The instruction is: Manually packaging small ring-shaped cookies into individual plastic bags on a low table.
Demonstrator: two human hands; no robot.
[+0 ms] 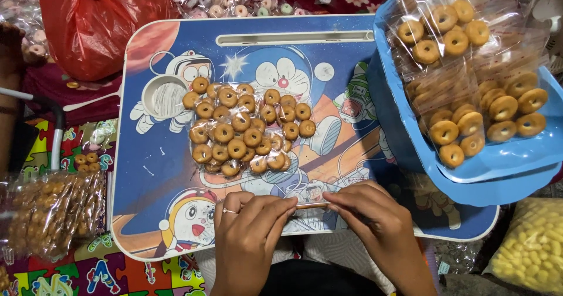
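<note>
Both hands meet at the surface's [146,214] near edge: left hand [249,225] and right hand [375,223] each pinch an end of a thin stick [311,205]. Beyond the grip, apart, lies a clear bag [246,129] of ring biscuits.

Clear bag of brown ring cookies [246,129] lies mid-table, more clear cookie packs [463,91] fill the blue tray right, red bag [97,23] top-left.
</note>
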